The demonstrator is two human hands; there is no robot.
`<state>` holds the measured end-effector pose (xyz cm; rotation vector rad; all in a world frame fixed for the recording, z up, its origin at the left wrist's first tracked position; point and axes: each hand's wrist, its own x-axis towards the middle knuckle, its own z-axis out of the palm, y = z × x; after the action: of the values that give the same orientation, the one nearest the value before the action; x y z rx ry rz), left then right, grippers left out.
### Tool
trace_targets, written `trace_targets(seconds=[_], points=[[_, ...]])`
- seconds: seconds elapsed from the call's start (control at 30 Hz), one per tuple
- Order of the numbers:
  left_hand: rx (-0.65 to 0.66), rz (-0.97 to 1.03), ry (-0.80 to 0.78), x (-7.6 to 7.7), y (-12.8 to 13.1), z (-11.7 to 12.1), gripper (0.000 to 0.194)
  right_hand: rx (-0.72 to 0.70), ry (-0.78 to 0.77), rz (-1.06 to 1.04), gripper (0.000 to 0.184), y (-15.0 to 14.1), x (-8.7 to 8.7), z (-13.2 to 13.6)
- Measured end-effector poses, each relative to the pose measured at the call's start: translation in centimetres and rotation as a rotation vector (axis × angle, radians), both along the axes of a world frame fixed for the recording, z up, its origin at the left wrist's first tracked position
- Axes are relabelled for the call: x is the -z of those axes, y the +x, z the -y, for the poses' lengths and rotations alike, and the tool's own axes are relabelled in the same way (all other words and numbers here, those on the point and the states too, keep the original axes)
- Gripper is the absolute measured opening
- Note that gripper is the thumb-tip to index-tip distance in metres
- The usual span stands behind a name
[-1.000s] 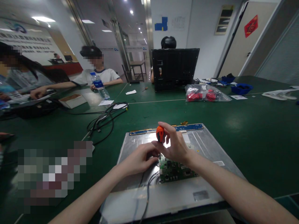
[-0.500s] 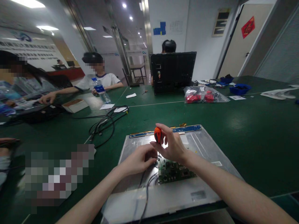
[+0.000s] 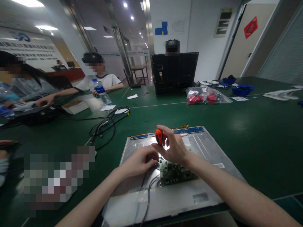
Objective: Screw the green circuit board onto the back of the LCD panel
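Observation:
An orange and black screwdriver [image 3: 159,136] stands nearly upright in my right hand [image 3: 174,146], its handle gripped between thumb and fingers. Its shaft points down at the upper left corner of a green circuit board [image 3: 174,174]. Beside the tip, my left hand [image 3: 143,160] rests with curled fingers at the board's edge; what they pinch, if anything, is hidden. The board lies on a silvery display panel [image 3: 203,143] with a blue strip board [image 3: 189,130] along its far edge. Dark wires [image 3: 149,195] run from near the board toward the panel's front edge.
Black cables [image 3: 107,124] lie coiled left of the panel. Farther back are a water bottle [image 3: 100,90], a bag of red parts [image 3: 208,97], an upright black monitor back [image 3: 175,74] and blue trays [image 3: 243,90]. People sit at the left and behind the monitor.
Both hands and the screwdriver hold almost the same place over the board. The view has shifted very slightly; at the left, another person's hand has moved a little to the left.

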<state>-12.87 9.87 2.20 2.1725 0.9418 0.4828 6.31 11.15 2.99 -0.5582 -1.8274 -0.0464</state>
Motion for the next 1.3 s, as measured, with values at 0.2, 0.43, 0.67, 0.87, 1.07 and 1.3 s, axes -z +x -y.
trace_targets(seconds=[0.2, 0.43, 0.67, 0.87, 1.07, 1.3], points=[[0.008, -0.055, -0.002, -2.1, -0.3, -0.2, 0.01, 0.0, -0.006, 0.002, 0.047, 0.0, -0.2, 0.1], [-0.035, -0.231, 0.032, -4.1, -0.9, 2.4, 0.013, 0.014, -0.015, -0.003, 0.048, 0.0, -0.2, 0.0], [-0.172, -0.241, 0.101, -1.9, -1.3, 6.1, 0.015, 0.012, -0.012, -0.009, 0.047, -0.1, -0.4, 0.1], [-0.199, -0.196, 0.124, -0.3, -1.1, 6.5, 0.018, 0.003, -0.028, -0.001, 0.05, -0.1, -0.2, 0.0], [-0.221, -0.166, 0.119, -0.1, -1.2, 6.4, 0.016, -0.008, -0.041, 0.006, 0.052, 0.1, -0.2, -0.1], [-0.238, -0.193, 0.103, -0.5, -1.7, 7.4, 0.02, -0.001, -0.035, 0.003, 0.05, 0.1, -0.7, 0.1]])
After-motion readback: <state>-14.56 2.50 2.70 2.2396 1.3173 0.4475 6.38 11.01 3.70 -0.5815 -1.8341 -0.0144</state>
